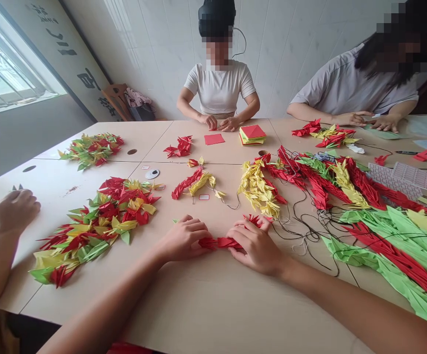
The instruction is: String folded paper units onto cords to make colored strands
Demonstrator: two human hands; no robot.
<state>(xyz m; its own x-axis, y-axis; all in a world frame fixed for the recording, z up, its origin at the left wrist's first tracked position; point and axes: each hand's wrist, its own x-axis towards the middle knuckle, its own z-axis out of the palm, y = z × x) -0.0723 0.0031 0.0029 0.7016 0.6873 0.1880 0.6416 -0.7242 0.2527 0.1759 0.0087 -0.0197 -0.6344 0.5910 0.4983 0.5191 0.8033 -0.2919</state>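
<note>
My left hand and my right hand rest on the table near its front edge, both closed on a short string of red paper cranes that lies between them. The fingers of each hand curl over an end of the string. A red crane sticks up just behind my right hand. Thin black cord trails off to the right of that hand.
A pile of red, yellow and green cranes lies left of my hands, long strings of cranes to the right, a stack of paper squares at the back. Another person's hand rests at far left; two people sit opposite.
</note>
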